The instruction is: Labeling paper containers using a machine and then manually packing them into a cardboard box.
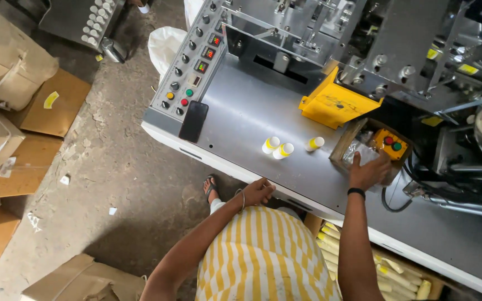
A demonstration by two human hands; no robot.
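My right hand reaches into a small open cardboard box on the grey machine table and rests on crinkled clear plastic inside it. A yellow button box with a red and a green button sits just beyond my fingers. My left hand rests with curled fingers on the table's front edge and holds nothing. Three small white bottles with yellow bands lie on the table between my hands.
A slanted control panel with knobs and displays stands at the left, a black phone below it. A yellow guard fronts the machinery. Cardboard boxes lie on the concrete floor. A bin of yellow-white pieces sits under the table.
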